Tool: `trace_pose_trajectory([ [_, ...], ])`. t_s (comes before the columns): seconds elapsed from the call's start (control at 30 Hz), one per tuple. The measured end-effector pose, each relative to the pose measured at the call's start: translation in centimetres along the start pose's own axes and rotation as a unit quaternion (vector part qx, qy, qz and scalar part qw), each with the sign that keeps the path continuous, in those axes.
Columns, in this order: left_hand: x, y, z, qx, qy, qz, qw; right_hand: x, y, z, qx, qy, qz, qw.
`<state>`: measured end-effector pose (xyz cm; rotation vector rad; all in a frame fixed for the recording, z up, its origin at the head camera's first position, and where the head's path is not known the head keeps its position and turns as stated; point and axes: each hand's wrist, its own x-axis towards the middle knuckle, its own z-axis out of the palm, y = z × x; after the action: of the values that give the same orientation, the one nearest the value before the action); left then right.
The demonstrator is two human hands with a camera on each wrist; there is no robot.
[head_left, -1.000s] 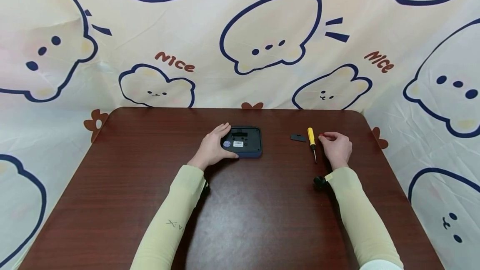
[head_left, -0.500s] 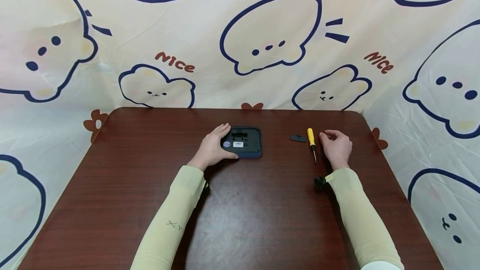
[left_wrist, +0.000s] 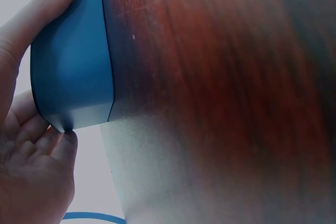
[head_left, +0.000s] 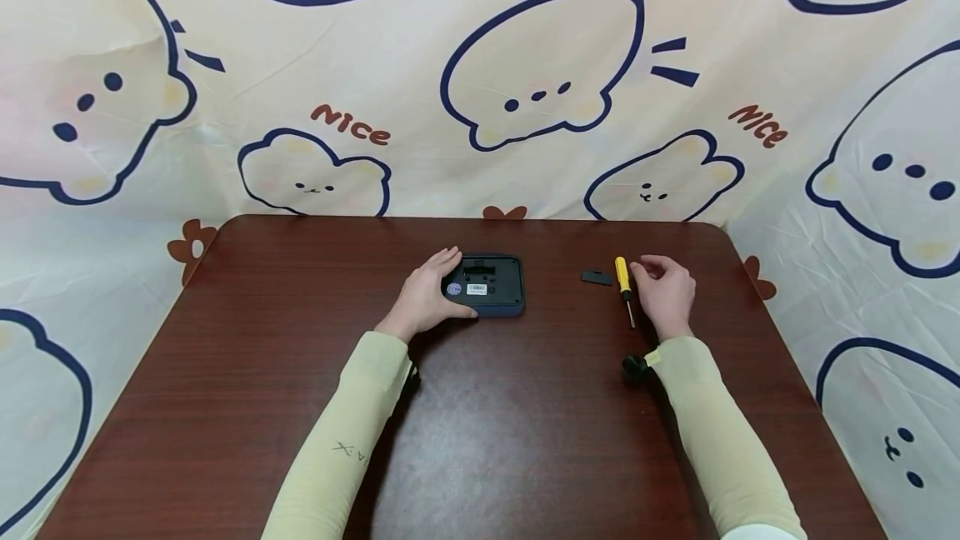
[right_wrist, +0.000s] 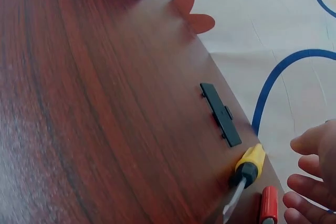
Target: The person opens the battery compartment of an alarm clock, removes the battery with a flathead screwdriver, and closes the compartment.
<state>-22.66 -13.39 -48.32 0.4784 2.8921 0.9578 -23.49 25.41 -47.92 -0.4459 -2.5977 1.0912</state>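
My left hand (head_left: 423, 294) grips the left end of a dark blue boxy device (head_left: 495, 297), its thumb along the near side and fingers on the far side. The device lies with its black underside up, showing a recessed compartment and a white label. In the left wrist view the thumb presses on its blue side (left_wrist: 79, 66). My right hand (head_left: 666, 294) hovers right of a yellow-handled screwdriver (head_left: 623, 277), fingers loosely bent and holding nothing. In the right wrist view a red battery (right_wrist: 269, 203) lies beside the screwdriver, below the fingers; the head view hides it.
A small black battery cover (head_left: 597, 277) lies left of the screwdriver on the dark wooden table (head_left: 510, 423). A printed cloth (head_left: 540, 57) hangs behind the table's far edge and at its sides.
A red tip at my right fingertips one second ago no longer shows in the head view. The right hand has shifted slightly left, toward the screwdriver. The left hand and device stay put.
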Motion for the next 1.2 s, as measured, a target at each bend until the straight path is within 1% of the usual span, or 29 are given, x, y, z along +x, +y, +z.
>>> trace_pose_trajectory([
  [0.4,0.0,0.0,0.0,-0.001,0.0,0.001,1.0,0.0,-1.3,0.5,-0.003,0.0,-0.06,0.998],
  [0.5,0.0,0.0,0.0,0.0,-0.001,0.001,1.0,-0.1,-1.6,0.7,-0.003,-0.003,-0.069,0.998],
  [0.67,0.0,0.1,-0.1,-0.003,-0.002,0.001,1.0,-0.4,-2.1,0.9,-0.002,-0.025,-0.082,0.996],
  [0.87,0.0,0.1,-0.1,-0.004,-0.004,0.0,1.0,-0.5,-2.3,1.1,-0.023,-0.052,-0.101,0.993],
  [1.07,-0.1,0.1,-0.1,-0.004,-0.003,0.001,1.0,-0.5,-2.7,1.2,-0.041,-0.07,-0.098,0.992],
  [1.2,-0.1,0.2,-0.2,-0.004,-0.002,0.002,1.0,-0.5,-3.0,1.3,-0.051,-0.08,-0.105,0.99],
])
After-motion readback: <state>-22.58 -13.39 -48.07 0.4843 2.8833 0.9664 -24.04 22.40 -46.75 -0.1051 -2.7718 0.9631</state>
